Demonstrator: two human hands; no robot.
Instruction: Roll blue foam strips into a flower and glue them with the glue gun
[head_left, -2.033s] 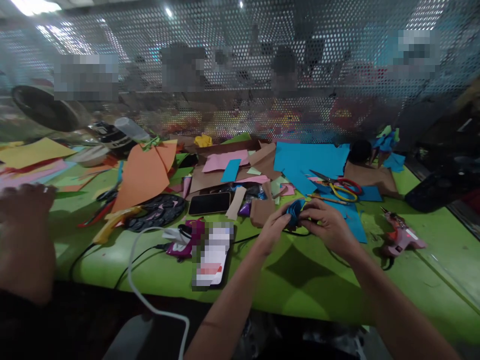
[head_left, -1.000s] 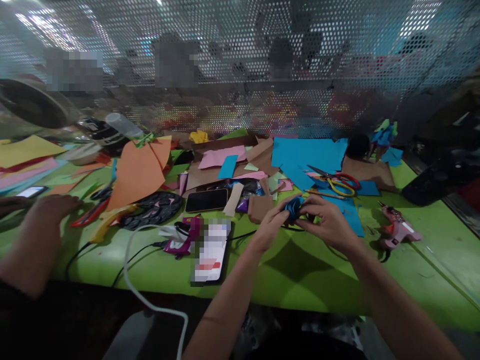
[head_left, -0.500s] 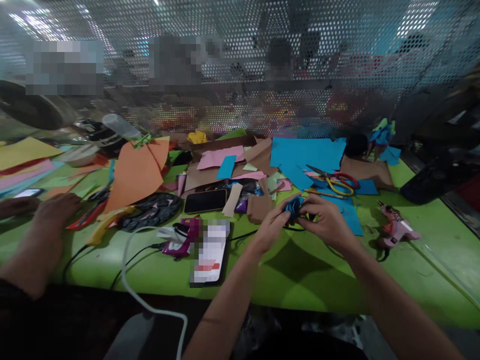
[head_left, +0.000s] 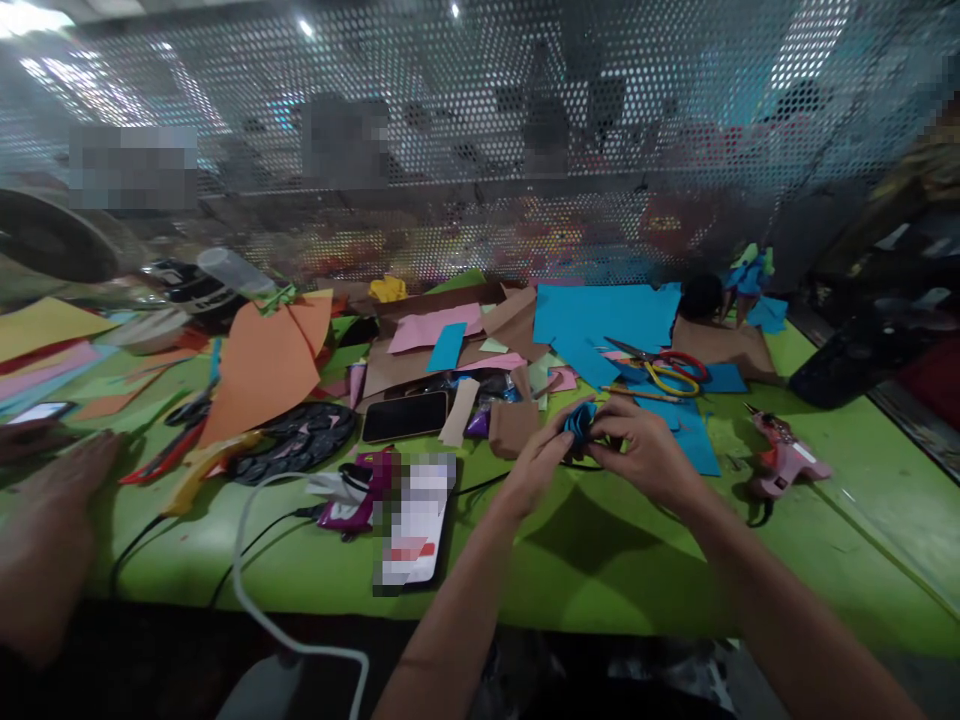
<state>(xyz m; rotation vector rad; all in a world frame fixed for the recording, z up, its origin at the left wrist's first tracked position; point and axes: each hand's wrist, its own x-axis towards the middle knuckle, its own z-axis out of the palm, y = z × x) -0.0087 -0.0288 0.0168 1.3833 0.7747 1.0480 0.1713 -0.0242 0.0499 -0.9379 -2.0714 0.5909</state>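
Note:
Both my hands meet over the green table [head_left: 600, 560], pinching a small rolled blue paper piece [head_left: 579, 420] between their fingertips. My left hand [head_left: 536, 460] closes on its left side, thumb and fingers pressed to the paper. My right hand [head_left: 643, 450] curls around its right side. A brown paper scrap [head_left: 512, 427] lies just left of my left hand. Blue paper pieces [head_left: 694, 435] lie under and beyond my right hand.
A pink glue gun [head_left: 784, 460] lies to the right, red-and-yellow scissors [head_left: 664, 368] behind my hands. A phone [head_left: 405, 415], a second phone [head_left: 412, 520], a white cable [head_left: 262, 570], an orange sheet [head_left: 262, 365] and another person's arm [head_left: 41, 540] are to the left. A perforated screen [head_left: 480, 150] stands behind.
My hands keep turning the blue paper roll in place. The other person's hand at the left has drawn back toward the near edge. The view has shifted slightly.

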